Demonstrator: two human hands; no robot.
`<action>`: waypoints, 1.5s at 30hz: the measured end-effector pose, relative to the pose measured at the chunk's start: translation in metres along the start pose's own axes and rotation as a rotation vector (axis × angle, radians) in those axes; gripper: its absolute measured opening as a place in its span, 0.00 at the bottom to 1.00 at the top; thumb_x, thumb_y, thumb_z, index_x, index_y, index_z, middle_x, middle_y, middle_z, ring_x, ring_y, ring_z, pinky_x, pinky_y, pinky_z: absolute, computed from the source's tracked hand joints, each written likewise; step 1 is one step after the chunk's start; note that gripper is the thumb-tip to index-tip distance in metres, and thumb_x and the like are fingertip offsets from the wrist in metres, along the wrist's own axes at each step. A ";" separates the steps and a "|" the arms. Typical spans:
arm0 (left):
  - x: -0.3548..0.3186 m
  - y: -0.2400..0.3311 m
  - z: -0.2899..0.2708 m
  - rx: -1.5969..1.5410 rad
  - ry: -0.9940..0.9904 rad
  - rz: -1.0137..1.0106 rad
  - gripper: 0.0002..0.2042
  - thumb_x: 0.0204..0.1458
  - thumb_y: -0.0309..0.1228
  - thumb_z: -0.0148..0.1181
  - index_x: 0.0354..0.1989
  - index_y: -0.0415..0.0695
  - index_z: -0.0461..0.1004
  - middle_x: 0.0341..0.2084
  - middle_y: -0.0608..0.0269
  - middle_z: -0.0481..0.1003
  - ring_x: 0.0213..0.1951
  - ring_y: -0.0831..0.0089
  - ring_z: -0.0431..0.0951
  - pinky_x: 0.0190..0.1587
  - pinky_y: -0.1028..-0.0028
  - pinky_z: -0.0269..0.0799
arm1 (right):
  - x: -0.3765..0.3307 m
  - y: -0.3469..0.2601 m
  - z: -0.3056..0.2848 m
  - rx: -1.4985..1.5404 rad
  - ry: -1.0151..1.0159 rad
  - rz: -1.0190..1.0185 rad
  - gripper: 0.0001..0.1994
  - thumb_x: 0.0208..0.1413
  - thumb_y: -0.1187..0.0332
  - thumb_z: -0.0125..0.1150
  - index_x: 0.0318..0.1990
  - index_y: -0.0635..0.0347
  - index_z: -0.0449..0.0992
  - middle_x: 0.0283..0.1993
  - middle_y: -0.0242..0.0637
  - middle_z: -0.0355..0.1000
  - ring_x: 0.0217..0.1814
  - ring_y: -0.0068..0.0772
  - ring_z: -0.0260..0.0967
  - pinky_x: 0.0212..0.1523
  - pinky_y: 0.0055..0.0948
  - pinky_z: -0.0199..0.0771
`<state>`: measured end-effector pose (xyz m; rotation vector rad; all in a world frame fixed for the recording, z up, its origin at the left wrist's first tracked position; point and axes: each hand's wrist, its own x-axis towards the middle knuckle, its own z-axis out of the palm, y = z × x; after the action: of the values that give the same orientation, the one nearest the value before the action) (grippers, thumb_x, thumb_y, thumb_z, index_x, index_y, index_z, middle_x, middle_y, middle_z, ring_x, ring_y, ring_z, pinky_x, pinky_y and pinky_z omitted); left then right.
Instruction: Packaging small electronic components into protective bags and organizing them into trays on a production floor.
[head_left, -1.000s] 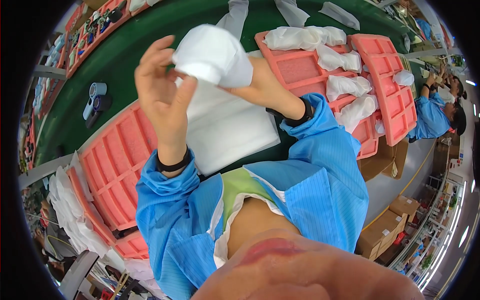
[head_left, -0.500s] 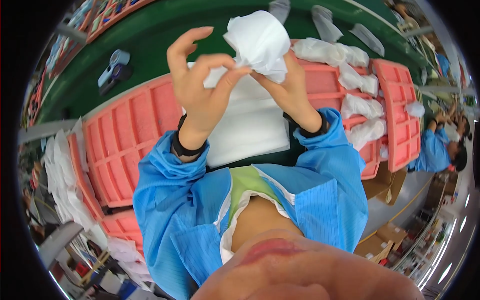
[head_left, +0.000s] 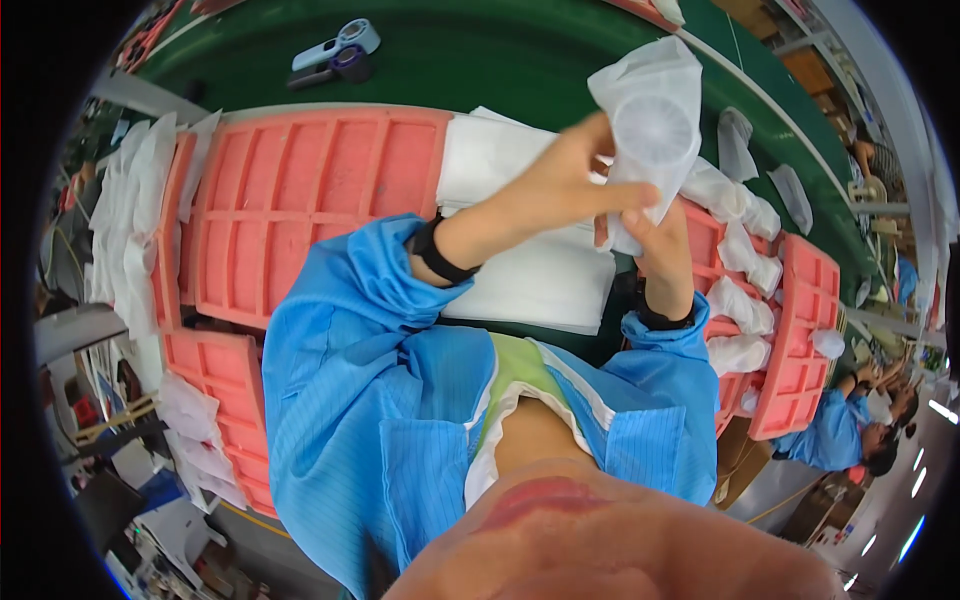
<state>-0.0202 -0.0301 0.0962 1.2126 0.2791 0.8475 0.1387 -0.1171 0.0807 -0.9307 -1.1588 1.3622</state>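
Note:
A translucent white bag (head_left: pixel 670 75) is held up over the far right of the bench, and a round grille like a handheld fan's head shows through it. My left hand (head_left: pixel 575 180) grips the bag's near left side, with its thumb across the front. Lower down, my right hand (head_left: pixel 665 250) is closed around the narrow end; part of that grip is hidden. Beneath my forearms lies a stack of flat white bags (head_left: pixel 530 285). Beyond, a light blue handheld fan (head_left: pixel 350 42) and a dark one (head_left: pixel 347 66) rest on the green surface (head_left: pixel 450 60).
A pink gridded tray (head_left: pixel 320 165) lies to the left, with white wrapped items (head_left: pixel 135 220) past it. More wrapped items (head_left: pixel 740 305) fill a pink tray on the right, beside another pink tray (head_left: pixel 795 340). A person in blue (head_left: pixel 830 430) works at far right.
Both hands and the bag have moved right. The bag, a crumpled white bundle before, now hangs smoother, with the round grille visible. My left fingers have gone from a pinch to a wider grip.

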 end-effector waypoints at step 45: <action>0.000 -0.022 -0.356 2.052 0.330 -0.288 0.23 0.40 0.32 0.63 0.49 0.46 0.71 0.44 0.53 0.74 0.46 0.51 0.74 0.47 0.60 0.72 | 0.002 -0.009 -0.004 -0.445 0.193 -0.262 0.05 0.57 0.77 0.56 0.40 0.66 0.75 0.36 0.35 0.73 0.36 0.23 0.70 0.35 0.18 0.68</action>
<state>-0.2276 0.2194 -0.0523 2.7253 1.8295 0.2392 0.1441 -0.1149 0.0885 -1.1479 -1.4052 0.7986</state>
